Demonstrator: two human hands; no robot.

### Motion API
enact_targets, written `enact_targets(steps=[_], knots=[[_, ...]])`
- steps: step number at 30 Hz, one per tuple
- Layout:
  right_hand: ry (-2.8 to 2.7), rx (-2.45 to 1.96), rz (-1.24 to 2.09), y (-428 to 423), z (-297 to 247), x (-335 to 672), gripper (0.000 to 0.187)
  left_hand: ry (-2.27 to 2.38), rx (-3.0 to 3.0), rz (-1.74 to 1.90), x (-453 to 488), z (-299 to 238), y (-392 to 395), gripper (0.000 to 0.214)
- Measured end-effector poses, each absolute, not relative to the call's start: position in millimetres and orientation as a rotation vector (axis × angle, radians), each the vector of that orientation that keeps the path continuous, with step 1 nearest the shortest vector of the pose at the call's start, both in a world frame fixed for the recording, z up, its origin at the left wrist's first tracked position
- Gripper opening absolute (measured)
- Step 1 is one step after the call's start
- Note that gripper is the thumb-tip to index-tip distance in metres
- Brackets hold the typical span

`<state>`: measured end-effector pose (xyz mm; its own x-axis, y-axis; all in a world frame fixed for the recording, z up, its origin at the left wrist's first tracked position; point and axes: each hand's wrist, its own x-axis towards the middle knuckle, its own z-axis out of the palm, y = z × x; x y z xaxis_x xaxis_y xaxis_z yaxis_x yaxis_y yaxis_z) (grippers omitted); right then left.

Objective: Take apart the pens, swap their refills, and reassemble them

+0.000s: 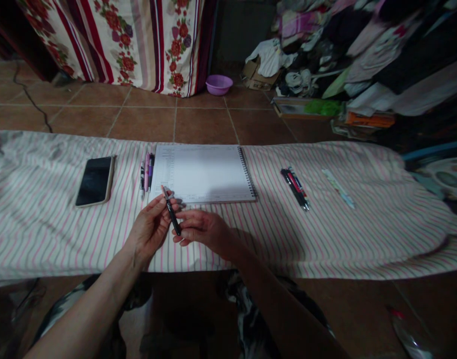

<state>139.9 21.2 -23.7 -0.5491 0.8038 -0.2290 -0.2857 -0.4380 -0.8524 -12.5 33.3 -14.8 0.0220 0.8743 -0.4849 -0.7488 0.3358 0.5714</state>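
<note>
A dark pen (171, 209) is held between both of my hands, just in front of a spiral notebook (204, 172) that lies open on the striped cloth (325, 234). My left hand (149, 229) pinches the pen's upper part with thumb and fingers. My right hand (200, 230) has its fingers curled round the pen's lower end. Three pens (146, 174) lie side by side left of the notebook. A black phone (95, 180) lies farther left. Several more pens (295, 188) lie to the right of the notebook, and a pale pen (338, 188) beyond them.
The striped cloth covers a low surface on a brown tiled floor (146, 119). A floral cloth (138, 40) hangs at the back, with a purple bowl (219, 84) beside it. Piles of clothes and boxes (348, 55) fill the back right.
</note>
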Motion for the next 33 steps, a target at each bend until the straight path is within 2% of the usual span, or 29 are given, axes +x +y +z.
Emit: enact_targets(steps=[7, 13, 28, 33], knots=[[-1.102, -0.93, 1.958, 24, -26, 142, 0.037, 0.941, 0.245, 1.248, -11, -13, 31, 0.022], [-1.026, -1.192, 1.673, 33, -25, 149, 0.029, 0.923, 0.419, 1.134, -9, -16, 25, 0.013], [-1.094, -1.247, 1.452, 34, -25, 150, 0.024, 1.094, 1.004, 0.906, 5, -27, 12, 0.029], [-1.045, -1.319, 1.371, 36, -29, 152, 0.024, 1.215, 1.113, 0.888, 5, -35, 10, 0.026]])
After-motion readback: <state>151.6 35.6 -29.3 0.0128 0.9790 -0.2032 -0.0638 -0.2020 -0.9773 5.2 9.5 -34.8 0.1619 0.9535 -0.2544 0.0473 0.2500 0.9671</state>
